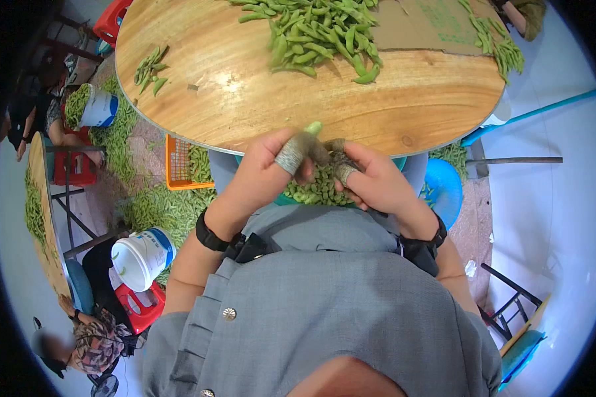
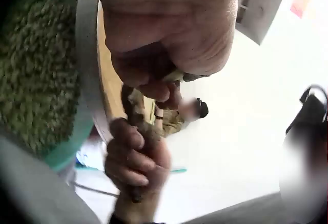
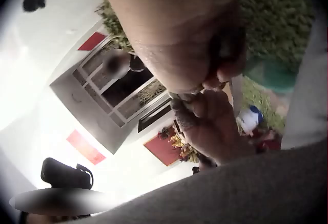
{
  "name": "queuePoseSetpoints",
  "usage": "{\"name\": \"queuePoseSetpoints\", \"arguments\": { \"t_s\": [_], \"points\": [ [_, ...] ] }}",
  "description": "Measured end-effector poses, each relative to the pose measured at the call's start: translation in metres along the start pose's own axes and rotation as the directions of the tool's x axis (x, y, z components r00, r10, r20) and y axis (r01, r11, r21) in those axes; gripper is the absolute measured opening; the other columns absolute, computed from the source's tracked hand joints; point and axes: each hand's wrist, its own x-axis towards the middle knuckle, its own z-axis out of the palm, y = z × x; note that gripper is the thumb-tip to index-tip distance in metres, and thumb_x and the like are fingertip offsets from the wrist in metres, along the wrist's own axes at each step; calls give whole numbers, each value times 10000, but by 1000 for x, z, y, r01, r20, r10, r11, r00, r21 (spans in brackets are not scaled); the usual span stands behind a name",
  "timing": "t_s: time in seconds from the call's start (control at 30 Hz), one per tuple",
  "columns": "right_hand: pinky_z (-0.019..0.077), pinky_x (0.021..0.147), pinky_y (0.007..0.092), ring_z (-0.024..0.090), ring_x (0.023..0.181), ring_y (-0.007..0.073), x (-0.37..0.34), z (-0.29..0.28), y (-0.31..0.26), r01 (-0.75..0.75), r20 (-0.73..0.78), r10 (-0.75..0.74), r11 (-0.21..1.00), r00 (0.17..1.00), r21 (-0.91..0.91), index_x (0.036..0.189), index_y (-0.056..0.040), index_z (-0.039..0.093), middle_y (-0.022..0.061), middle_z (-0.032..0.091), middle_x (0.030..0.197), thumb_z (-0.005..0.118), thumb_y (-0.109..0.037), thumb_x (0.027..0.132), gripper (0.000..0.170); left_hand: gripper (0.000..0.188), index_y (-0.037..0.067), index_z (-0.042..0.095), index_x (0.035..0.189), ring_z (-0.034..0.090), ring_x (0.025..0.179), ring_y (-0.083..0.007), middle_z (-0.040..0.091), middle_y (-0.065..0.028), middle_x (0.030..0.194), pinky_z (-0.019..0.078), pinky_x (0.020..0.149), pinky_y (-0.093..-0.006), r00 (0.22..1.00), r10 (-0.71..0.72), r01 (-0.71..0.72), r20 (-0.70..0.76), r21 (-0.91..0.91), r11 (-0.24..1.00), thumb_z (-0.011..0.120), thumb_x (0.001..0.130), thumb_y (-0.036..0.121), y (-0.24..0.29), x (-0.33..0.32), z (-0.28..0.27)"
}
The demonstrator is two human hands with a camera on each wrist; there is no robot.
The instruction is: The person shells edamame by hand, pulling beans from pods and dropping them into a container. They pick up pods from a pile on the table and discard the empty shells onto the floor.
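Observation:
Both hands meet above the near table edge in the head view. My left hand (image 1: 265, 165) pinches a green soybean pod (image 1: 313, 127), with grey wrapping around its thumb. Close beside it, my right hand (image 1: 381, 182) has its fingers curled, with similar wrapping on its digits. In the left wrist view, a small dark object (image 2: 136, 194) pokes from the lower end of the right fist; I cannot tell its kind. Below the hands, a green tub (image 2: 61, 157) holds many small green beans (image 2: 38, 75). The fingers partly hide the pod.
A heap of pods (image 1: 321, 40) and a flattened cardboard sheet (image 1: 424, 26) lie on the wooden table (image 1: 212, 112). An orange crate (image 1: 172, 165) and a white bucket (image 1: 142, 258) stand left, a blue basin (image 1: 447, 192) right. Pods cover the floor at left; other people sit nearby.

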Motion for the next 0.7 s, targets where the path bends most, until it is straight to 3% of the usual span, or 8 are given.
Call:
{"name": "queuePoseSetpoints", "arguments": {
  "t_s": [0.03, 0.13, 0.3, 0.4, 0.47, 0.57, 0.63, 0.7],
  "points": [
    [430, 523, 232, 535, 598, 98, -1, -1, -1, 121, -53, -143, 946, 988, -301, 1182, -72, 577, 19, 584, 805, 491, -92, 817, 375, 209, 20, 627, 945, 580, 654, -104, 597, -14, 707, 471, 608, -260, 998, 69, -69, 5, 148, 986, 483, 966, 170, -2, 0, -1],
    [451, 581, 239, 580, 661, 107, -15, -7, -6, 136, -85, -200, 869, 976, -477, 1176, -67, 594, 21, 619, 836, 526, -98, 783, 399, 179, 15, 635, 923, 582, 653, -104, 601, -23, 704, 468, 600, -258, 990, 139, -132, 6, 347, 929, 486, 927, 114, -6, -1, -2],
    [452, 550, 237, 552, 597, 88, -54, -77, -6, -33, -524, -92, 974, 847, -224, 1219, -71, 584, -3, 621, 808, 545, -110, 796, 426, 154, 13, 631, 905, 589, 651, -106, 605, -37, 686, 463, 595, -256, 987, 157, -142, -15, 357, 923, 497, 884, 84, -9, -1, -2],
    [486, 562, 290, 595, 596, 152, -81, -135, 9, -30, -557, -59, 988, 828, -150, 1239, -59, 559, 49, 643, 787, 550, -124, 816, 428, 154, 12, 629, 902, 588, 643, -112, 603, -50, 682, 464, 594, -258, 978, 210, -194, 7, 413, 890, 495, 883, 86, -8, 0, -1],
    [506, 576, 349, 645, 645, 265, -92, -152, 23, -443, -650, -490, 479, 581, -758, 1199, -10, 563, 131, 676, 917, 551, -163, 858, 375, 154, 12, 632, 908, 603, 648, -124, 615, -63, 691, 470, 597, -264, 987, 160, -158, 36, 457, 875, 499, 872, 82, -1, -2, 0],
    [512, 741, 403, 659, 832, 374, -92, -120, -4, -750, -805, -357, 316, 474, -581, 1135, 34, 574, 208, 663, 997, 584, -153, 835, 354, 146, 10, 633, 911, 622, 661, -127, 626, -66, 700, 478, 601, -278, 994, 109, -109, 29, 499, 860, 510, 859, 69, 0, -2, 4],
    [519, 727, 347, 675, 801, 272, -80, -87, -7, -465, -600, -531, 380, 598, -799, 1109, 36, 586, 159, 684, 927, 618, -144, 830, 333, 146, 10, 621, 904, 620, 658, -113, 631, -54, 696, 480, 593, -268, 991, 128, -131, 43, 513, 848, 510, 891, 103, -1, -1, 10],
    [511, 663, 321, 659, 727, 245, -57, -50, -12, 104, -452, -554, 704, 700, -702, 982, -33, 634, 156, 665, 824, 656, -178, 825, 215, 164, 10, 609, 898, 618, 656, -99, 635, -43, 692, 482, 585, -259, 988, 146, -152, 55, 529, 835, 510, 923, 138, -2, 1, 14]
  ]
}}
